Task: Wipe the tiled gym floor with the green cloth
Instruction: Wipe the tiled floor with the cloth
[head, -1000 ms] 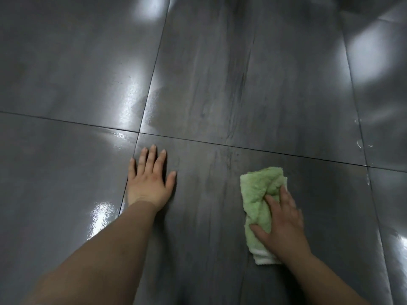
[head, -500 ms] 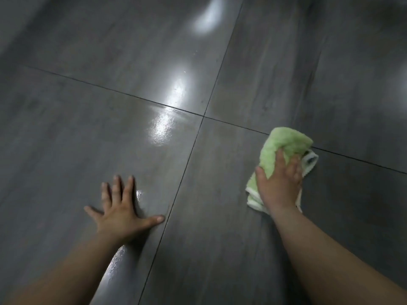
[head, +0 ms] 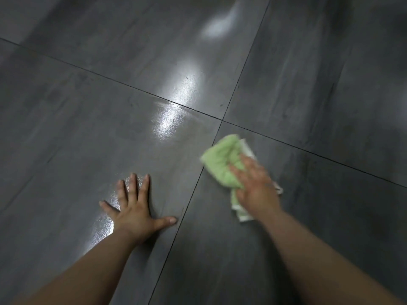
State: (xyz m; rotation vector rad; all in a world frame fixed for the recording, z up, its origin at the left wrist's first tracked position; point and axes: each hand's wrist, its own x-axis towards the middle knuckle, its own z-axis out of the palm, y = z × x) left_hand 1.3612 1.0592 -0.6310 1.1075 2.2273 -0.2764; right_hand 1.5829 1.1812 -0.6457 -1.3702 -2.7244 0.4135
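The green cloth (head: 222,164) is bunched up on the dark tiled floor (head: 308,84), right by the spot where 4 tiles meet, mostly on the near-right tile. It's pressed down under the right hand (head: 255,186), fingers (head: 236,170) laid over it and a bit curled; everything there is blurred, so how tight the grip is can't be told. The left hand (head: 134,212) is planted flat on the near-left tile, all 5 fingers spread wide, nothing held. Glare is seen on the glossy tiles.
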